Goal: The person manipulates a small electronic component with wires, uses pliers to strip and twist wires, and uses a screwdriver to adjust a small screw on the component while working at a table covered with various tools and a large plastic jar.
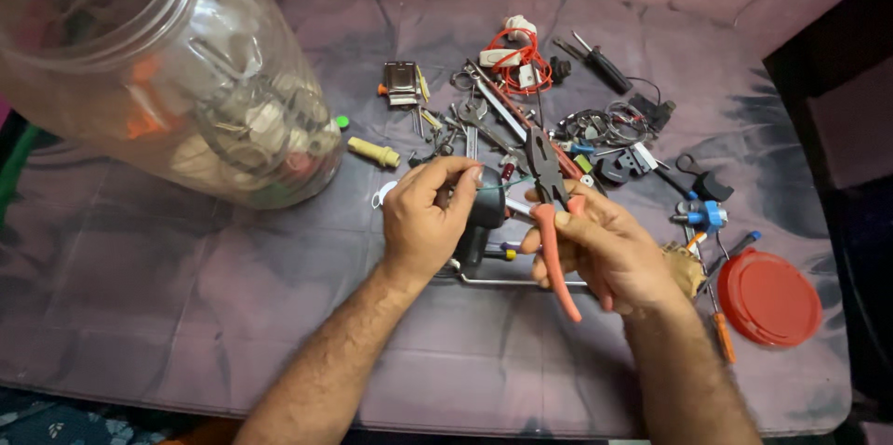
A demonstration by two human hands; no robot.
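Note:
My right hand (pixel 609 254) grips a pair of pliers (pixel 551 212) with orange handles, jaws pointing up and away from me. My left hand (pixel 430 214) pinches a thin green wire (pixel 502 185) between thumb and fingers, just left of the plier jaws. The wire runs toward the jaws; whether the jaws touch it is hard to tell. Under my hands lies a black tool (pixel 484 217) and a metal rod (pixel 521 282).
A big clear plastic jar (pixel 167 73) full of small parts lies on its side at upper left. Its red lid (pixel 768 298) rests at right. Several loose tools, wires and screwdrivers are scattered behind my hands on a purple-grey cloth (pixel 186 296).

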